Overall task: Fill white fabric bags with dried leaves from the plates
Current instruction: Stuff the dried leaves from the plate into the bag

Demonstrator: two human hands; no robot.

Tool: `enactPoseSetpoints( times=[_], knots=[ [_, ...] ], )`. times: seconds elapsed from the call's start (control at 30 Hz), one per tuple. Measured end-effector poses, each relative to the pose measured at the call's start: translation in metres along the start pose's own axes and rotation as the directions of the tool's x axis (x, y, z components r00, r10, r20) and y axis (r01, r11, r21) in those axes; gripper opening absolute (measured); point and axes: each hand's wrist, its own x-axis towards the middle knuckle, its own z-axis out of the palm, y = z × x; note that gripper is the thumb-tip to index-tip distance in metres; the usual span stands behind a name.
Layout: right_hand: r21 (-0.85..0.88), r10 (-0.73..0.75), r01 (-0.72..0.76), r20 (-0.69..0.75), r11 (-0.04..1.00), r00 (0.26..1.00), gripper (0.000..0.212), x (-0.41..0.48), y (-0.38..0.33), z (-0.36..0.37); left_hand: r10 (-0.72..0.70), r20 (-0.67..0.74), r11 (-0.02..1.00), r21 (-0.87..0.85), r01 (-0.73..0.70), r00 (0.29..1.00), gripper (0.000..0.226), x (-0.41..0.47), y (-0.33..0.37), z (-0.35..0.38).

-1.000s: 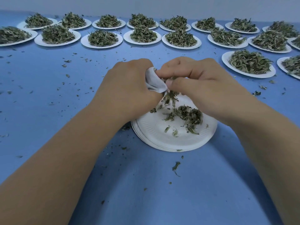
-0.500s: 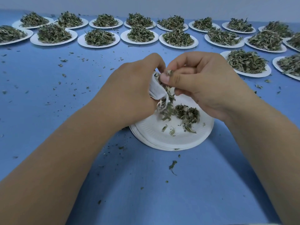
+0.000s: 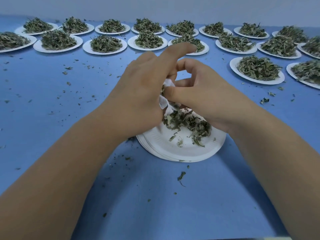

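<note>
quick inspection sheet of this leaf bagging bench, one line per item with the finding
surface: blue table, speckled with leaf crumbs
job's things: white fabric bag held between both hands above the near plate stack; a small heap of dried leaves lies on the top plate; full plates in rows along the far edge and at the right
clutter: loose leaf bits scattered around the stack
grippers: left hand grips the bag, index finger straight; right hand pinches at the bag's mouth
cables: nothing seen
surroundings: plain pale wall behind the table
</note>
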Motion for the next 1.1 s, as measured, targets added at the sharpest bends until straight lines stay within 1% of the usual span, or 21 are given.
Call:
enactPoseSetpoints(
  times=[0.03, 0.1, 0.17, 0.27, 0.3, 0.33, 0.4, 0.47, 0.5, 0.57, 0.67, 0.73, 0.77, 0.83, 0.9, 1.0, 1.1],
  knots=[
    [0.023, -0.007, 0.007, 0.006, 1.0, 1.0, 0.038, 0.002, 0.0, 0.001, 0.012, -0.01, 1.0, -0.006, -0.013, 1.0, 0.094, -0.001, 0.0, -0.001],
    [0.028, -0.021, 0.022, -0.044, 0.999, 0.999, 0.037, 0.004, -0.002, 0.001, 0.031, -0.013, 0.999, -0.021, -0.031, 0.999, 0.091, -0.001, -0.003, -0.003],
    [0.05, -0.031, 0.035, -0.083, 0.998, 0.996, 0.037, 0.007, -0.003, 0.0, 0.024, 0.023, 0.997, -0.072, -0.023, 0.999, 0.089, -0.001, -0.009, -0.007],
    [0.132, -0.063, 0.08, -0.126, 0.988, 0.99, 0.02, 0.008, -0.001, -0.005, -0.028, 0.093, 0.987, -0.153, 0.042, 0.995, 0.088, -0.002, -0.016, -0.02],
    [0.142, -0.067, 0.089, -0.153, 0.986, 0.986, 0.017, 0.008, 0.0, -0.007, -0.06, 0.075, 0.98, -0.186, 0.073, 0.995, 0.08, -0.002, -0.016, -0.024],
    [0.151, -0.071, 0.098, -0.174, 0.984, 0.982, 0.016, 0.008, 0.0, -0.009, -0.091, 0.026, 0.968, -0.232, 0.094, 0.996, 0.068, -0.001, -0.015, -0.027],
    [0.161, -0.079, 0.111, -0.192, 0.981, 0.978, 0.019, 0.007, 0.0, -0.01, -0.16, -0.082, 0.937, -0.325, 0.126, 0.984, 0.039, 0.0, -0.014, -0.027],
    [0.144, -0.1, 0.129, -0.192, 0.981, 0.976, 0.019, 0.005, 0.0, -0.008, -0.206, -0.108, 0.937, -0.309, 0.164, 0.973, 0.012, 0.001, -0.011, -0.021],
    [0.125, -0.113, 0.139, -0.194, 0.982, 0.974, 0.018, 0.004, 0.0, -0.007, -0.214, -0.11, 0.948, -0.265, 0.179, 0.971, 0.009, 0.001, -0.01, -0.016],
    [0.094, -0.127, 0.151, -0.225, 0.984, 0.966, 0.019, 0.004, 0.001, -0.005, -0.215, -0.117, 0.961, -0.204, 0.189, 0.969, 0.014, 0.0, -0.01, -0.009],
    [0.074, -0.129, 0.156, -0.287, 0.985, 0.949, 0.015, 0.006, 0.001, -0.006, -0.22, -0.134, 0.96, -0.206, 0.19, 0.966, 0.015, 0.0, -0.01, -0.01],
    [0.019, -0.141, 0.154, -0.304, 0.988, 0.942, 0.013, 0.006, 0.002, -0.006, -0.237, -0.159, 0.953, -0.229, 0.197, 0.959, 0.015, 0.001, -0.01, -0.01],
    [-0.037, -0.157, 0.153, -0.308, 0.987, 0.938, 0.012, 0.006, 0.002, -0.006, -0.25, -0.163, 0.944, -0.26, 0.203, 0.955, 0.014, 0.001, -0.009, -0.01],
    [-0.215, -0.216, 0.154, -0.309, 0.965, 0.926, 0.01, 0.006, 0.003, -0.004, -0.28, -0.148, 0.906, -0.367, 0.211, 0.948, 0.014, 0.001, -0.006, -0.008],
    [-0.386, -0.272, 0.146, -0.297, 0.911, 0.915, 0.009, 0.007, 0.0, -0.001, -0.285, -0.124, 0.872, -0.445, 0.203, 0.95, 0.014, 0.001, -0.003, -0.007],
    [-0.507, -0.299, 0.122, -0.286, 0.854, 0.91, 0.014, 0.012, -0.003, -0.001, -0.299, -0.078, 0.82, -0.53, 0.215, 0.951, 0.015, 0.002, -0.003, -0.007],
    [-0.595, -0.294, 0.056, -0.311, 0.802, 0.904, 0.015, 0.02, -0.005, -0.002, -0.278, -0.022, 0.762, -0.613, 0.207, 0.96, 0.017, 0.0, -0.003, -0.009]
  ],
)
